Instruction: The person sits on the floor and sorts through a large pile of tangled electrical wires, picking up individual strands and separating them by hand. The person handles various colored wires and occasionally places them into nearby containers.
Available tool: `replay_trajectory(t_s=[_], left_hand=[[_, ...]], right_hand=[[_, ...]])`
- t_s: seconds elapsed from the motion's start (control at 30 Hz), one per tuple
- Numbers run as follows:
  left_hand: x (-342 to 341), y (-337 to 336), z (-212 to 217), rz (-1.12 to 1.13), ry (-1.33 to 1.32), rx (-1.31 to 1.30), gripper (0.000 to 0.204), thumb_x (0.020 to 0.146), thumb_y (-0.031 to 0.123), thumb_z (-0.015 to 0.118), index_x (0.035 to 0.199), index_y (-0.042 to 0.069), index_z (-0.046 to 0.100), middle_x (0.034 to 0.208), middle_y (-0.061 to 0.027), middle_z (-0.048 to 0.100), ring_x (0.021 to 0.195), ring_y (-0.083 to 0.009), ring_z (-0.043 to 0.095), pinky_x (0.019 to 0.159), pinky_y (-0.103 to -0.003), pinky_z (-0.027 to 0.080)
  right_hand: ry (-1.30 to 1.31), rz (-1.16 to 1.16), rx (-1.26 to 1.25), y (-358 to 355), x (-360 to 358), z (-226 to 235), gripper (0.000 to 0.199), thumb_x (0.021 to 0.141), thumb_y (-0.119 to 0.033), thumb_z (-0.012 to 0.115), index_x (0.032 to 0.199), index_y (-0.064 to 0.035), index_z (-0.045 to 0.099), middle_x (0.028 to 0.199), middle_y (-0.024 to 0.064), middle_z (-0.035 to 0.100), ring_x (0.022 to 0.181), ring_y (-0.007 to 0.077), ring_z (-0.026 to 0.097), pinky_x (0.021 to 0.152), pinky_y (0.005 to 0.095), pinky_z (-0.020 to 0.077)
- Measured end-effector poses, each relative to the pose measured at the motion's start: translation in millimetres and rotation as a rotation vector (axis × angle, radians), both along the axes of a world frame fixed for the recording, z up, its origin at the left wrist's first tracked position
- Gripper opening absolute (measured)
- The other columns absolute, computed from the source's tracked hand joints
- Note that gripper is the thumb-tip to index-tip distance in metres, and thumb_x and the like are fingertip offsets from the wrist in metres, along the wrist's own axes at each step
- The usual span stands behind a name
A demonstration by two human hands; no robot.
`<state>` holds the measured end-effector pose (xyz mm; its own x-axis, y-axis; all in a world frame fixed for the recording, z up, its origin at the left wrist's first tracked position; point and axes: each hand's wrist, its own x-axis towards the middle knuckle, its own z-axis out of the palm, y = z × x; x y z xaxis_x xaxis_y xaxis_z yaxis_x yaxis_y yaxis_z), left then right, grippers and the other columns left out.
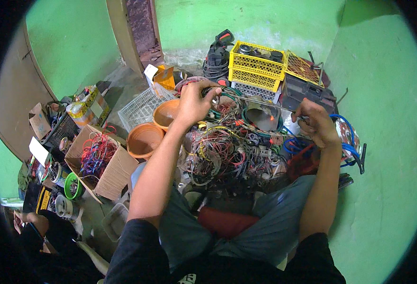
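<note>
Hands raised over a heap of scrap wiring: the left hand (195, 102) is closed around one end of a thin grey wire (258, 101), and the right hand (315, 122) pinches the other end between curled fingers. The wire runs taut between them, its long axis crosswise from the person's left to right and sloping slightly down toward the right hand, which sits nearer the body. Directly beneath lies the tangled wire pile (227, 151) (red, yellow, green and white strands), with blue cable (348, 137) by the right wrist. To the left stand two orange bowls (144, 139) and a cardboard box (106, 165) of coloured wires; yellow crates (258, 66) sit behind, against the green wall.
</note>
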<state>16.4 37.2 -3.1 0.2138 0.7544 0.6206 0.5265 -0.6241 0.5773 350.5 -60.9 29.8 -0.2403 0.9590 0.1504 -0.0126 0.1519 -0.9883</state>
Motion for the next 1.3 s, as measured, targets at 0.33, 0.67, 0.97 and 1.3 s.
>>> replay_trajectory(t_s=[0.33,0.67,0.97,1.3], left_hand=[[1,-9,6,0.138,-0.083,0.034,0.014,0.083,0.011,0.068,0.089,-0.001,0.071,0.077,-0.0193,0.069,0.070,-0.0316,0.069,0.067,-0.038,0.052],[17,-9,-2,0.066,-0.215,-0.143,0.018,0.085,0.015,0.068,0.090,-0.002,0.072,0.074,-0.0161,0.071,0.069,-0.0256,0.070,0.066,-0.037,0.053],[-17,14,-9,0.162,-0.149,0.084,0.017,0.085,0.014,0.068,0.090,-0.002,0.072,0.075,-0.0144,0.071,0.069,-0.0243,0.071,0.069,-0.035,0.053],[-46,14,7,0.258,-0.345,-0.059,0.021,0.088,0.018,0.066,0.089,-0.003,0.072,0.071,-0.0120,0.070,0.064,-0.0179,0.067,0.062,-0.033,0.050]], right_hand=[[-0.911,-0.747,0.520,35,-79,-67,0.029,0.086,-0.027,0.066,0.106,-0.0063,0.066,0.122,0.0204,0.058,0.119,0.0370,0.051,0.101,0.0474,0.0386],[-0.886,-0.446,0.990,10,-180,-81,0.030,0.083,-0.009,0.063,0.111,0.0025,0.058,0.121,0.0165,0.050,0.105,0.0360,0.059,0.089,0.0468,0.0482],[-0.629,-0.066,0.666,7,-156,-63,0.014,0.089,-0.014,0.064,0.097,-0.0043,0.072,0.076,0.0109,0.068,0.073,0.0249,0.068,0.064,0.0361,0.0523],[1.053,-0.086,0.338,8,17,-6,0.045,0.099,-0.031,0.050,0.059,-0.0131,0.041,0.051,-0.0025,0.034,0.046,0.0122,0.030,0.059,0.0251,0.0328]])
